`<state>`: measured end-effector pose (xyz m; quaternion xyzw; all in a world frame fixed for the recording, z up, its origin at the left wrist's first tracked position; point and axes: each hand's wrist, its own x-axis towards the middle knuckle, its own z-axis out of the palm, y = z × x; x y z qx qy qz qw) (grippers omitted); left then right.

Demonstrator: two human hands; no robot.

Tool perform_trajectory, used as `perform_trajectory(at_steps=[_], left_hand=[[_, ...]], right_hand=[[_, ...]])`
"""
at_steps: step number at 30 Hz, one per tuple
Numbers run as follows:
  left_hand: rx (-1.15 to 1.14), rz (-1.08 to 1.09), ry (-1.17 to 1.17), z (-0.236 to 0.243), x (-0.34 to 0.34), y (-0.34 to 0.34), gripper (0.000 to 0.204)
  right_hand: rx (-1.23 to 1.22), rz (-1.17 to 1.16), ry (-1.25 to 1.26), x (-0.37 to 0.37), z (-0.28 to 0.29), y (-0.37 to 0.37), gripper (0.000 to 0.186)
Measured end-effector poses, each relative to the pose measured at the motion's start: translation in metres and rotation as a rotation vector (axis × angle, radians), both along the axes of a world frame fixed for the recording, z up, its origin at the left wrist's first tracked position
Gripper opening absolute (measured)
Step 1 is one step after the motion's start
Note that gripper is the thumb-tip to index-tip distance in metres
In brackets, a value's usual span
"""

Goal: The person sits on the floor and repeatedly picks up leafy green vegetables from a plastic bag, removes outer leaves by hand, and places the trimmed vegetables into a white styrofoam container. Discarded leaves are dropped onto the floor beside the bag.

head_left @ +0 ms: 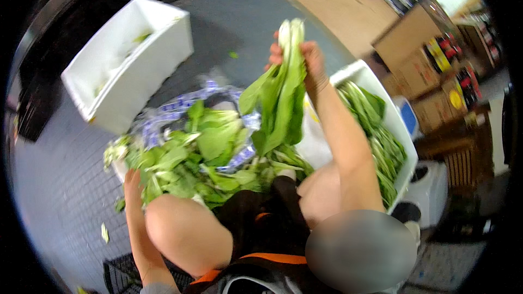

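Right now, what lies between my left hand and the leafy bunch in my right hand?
The head view shows loose greens and blue-patterned plastic between your left hand and the leafy bunch.

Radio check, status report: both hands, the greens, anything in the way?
Right hand gripping bok choy, stems up. Left hand at left edge of leafy pile, fingers unclear. Nothing visibly blocking the bok choy.

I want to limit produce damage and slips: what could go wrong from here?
The right hand grips the long, pale-stemmed green vegetable near its stem ends, so its hanging leaves might tear. The loose heap of green leafy vegetables lies close to the bare left knee, which could bruise it. A small pale-green leaf scrap on the blue-grey tiled floor might be slippery underfoot.
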<state>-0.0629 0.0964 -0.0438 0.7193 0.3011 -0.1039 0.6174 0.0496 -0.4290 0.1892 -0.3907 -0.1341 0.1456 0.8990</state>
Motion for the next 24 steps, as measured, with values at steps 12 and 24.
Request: perform_trajectory(at_steps=[12, 24], left_hand=[[0.340, -0.415, 0.464, -0.101, -0.063, -0.019, 0.051], [0.660, -0.719, 0.173, -0.057, -0.043, -0.018, 0.037]], right_hand=[[-1.353, -0.659, 0.051, -0.151, 0.062, -0.270, 0.063], [-2.257, -0.467, 0.159, -0.082, -0.187, -0.274, 0.073]])
